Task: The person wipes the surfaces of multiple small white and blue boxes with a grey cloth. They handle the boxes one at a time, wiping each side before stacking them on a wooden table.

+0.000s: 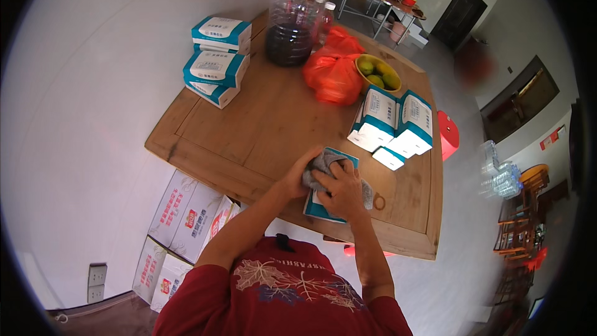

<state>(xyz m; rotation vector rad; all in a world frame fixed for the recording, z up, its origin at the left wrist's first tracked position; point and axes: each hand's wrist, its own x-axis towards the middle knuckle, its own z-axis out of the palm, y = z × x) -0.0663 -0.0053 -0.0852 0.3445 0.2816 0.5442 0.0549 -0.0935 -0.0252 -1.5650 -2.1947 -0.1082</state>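
Note:
Both of my hands are at the near edge of the wooden table (261,130), bunching a grey cloth (323,165) over a white and teal tissue pack (320,210). My left hand (300,174) grips the cloth from its left side. My right hand (341,193) presses into it from above, fingers bent in the folds. A loose end of the cloth sticks out to the right of that hand. The pack lies flat under the hands, which cover its middle.
Tissue packs (217,68) are stacked at the left and more packs (379,112) at the right. Farther back are a large jug of dark liquid (289,43), a red plastic bag (333,71) and a yellow bowl (398,89) of green fruit. A brown ring (379,196) lies nearby.

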